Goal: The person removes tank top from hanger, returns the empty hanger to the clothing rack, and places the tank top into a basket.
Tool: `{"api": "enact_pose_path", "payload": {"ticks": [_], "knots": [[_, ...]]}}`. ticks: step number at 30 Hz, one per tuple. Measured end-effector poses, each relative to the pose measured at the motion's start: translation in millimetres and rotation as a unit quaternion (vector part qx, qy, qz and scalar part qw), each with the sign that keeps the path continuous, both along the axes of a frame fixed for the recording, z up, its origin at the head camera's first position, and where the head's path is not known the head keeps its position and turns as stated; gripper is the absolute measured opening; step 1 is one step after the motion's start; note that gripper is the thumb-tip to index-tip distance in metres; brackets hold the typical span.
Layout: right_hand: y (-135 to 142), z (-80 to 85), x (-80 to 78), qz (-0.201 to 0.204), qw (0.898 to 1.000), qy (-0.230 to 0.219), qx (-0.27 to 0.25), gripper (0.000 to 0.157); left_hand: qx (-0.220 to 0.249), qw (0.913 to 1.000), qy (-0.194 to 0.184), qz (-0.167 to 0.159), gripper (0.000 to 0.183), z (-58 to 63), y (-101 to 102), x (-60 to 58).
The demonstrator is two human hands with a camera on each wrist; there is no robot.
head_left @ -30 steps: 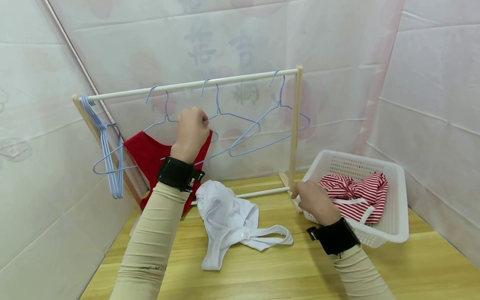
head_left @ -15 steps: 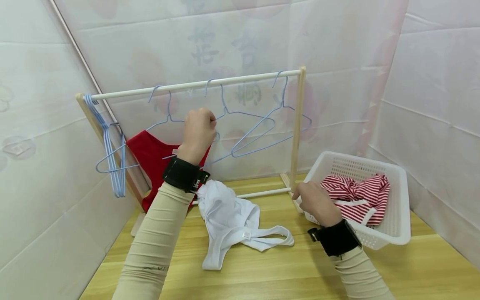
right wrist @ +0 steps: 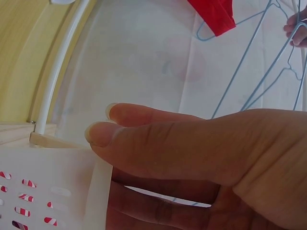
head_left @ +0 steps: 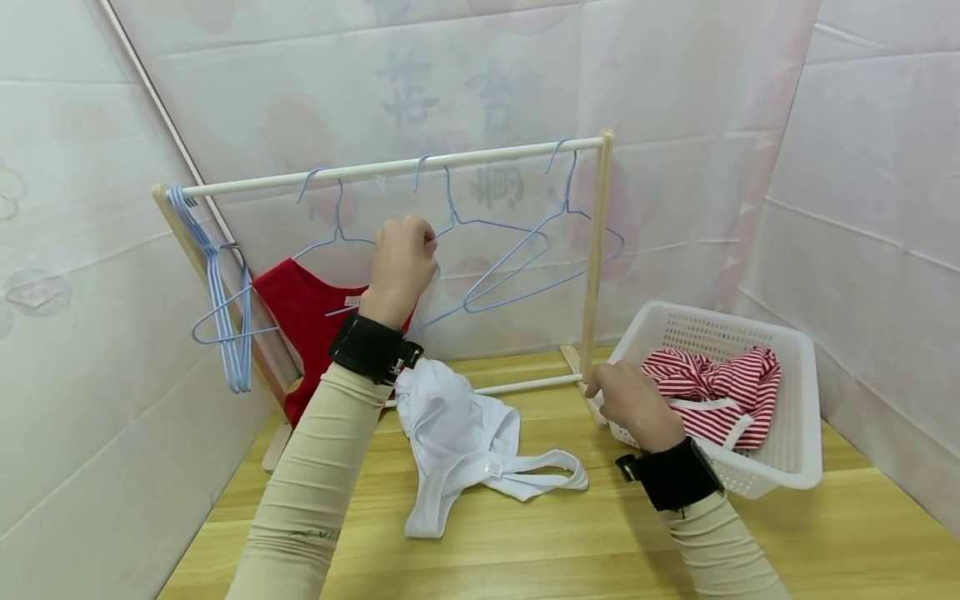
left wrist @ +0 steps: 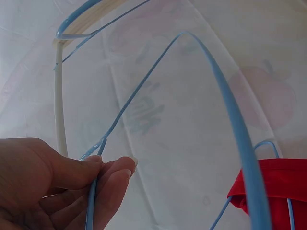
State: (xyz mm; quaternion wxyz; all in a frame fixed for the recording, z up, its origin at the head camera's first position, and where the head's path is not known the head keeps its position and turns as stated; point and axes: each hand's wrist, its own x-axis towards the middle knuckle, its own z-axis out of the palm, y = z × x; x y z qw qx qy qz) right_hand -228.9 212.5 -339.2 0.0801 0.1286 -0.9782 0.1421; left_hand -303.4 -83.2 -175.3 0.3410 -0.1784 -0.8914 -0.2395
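In the head view my left hand (head_left: 401, 262) is raised in front of the rack. It pinches the blue wire of the middle hanger (head_left: 495, 225) just below the neck, as the left wrist view shows with thumb and fingertips on the wire (left wrist: 100, 143). This hanger is bare and hooked over the rail. Left of it, a red sleeveless top (head_left: 300, 304) hangs on another hanger, partly hidden behind my left hand. My right hand (head_left: 633, 404) stays low at the near left rim of the white basket (head_left: 806, 425), fingers loosely bent with nothing between thumb and index finger.
A white strappy top (head_left: 450, 450) lies crumpled on the wooden table below the rack. Inside the basket is a red-and-white striped garment (head_left: 723, 396). Several blue hangers (head_left: 228, 325) bunch at the rail's left end; another bare hanger (head_left: 525, 242) hangs by the right post (head_left: 594, 258).
My left hand has shifted slightly right, and the middle hanger's right end has swung right with it. The view has moved a little. My right hand has stayed at the basket.
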Motion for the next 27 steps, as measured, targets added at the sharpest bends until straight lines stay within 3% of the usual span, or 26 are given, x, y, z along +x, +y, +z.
{"api": "enact_pose_path", "payload": {"ticks": [15,27], "knots": [[2.8,-0.7,1.7,-0.006,1.0,-0.001,-0.001,0.03,-0.003,0.9999,0.004,0.012,0.021,-2.6,-2.5,1.6],[1.5,-2.4,1.2,-0.009,1.0,0.004,0.002,0.028,-0.006,0.9988,0.047,0.011,0.038,-6.5,-8.2,9.0]]}}
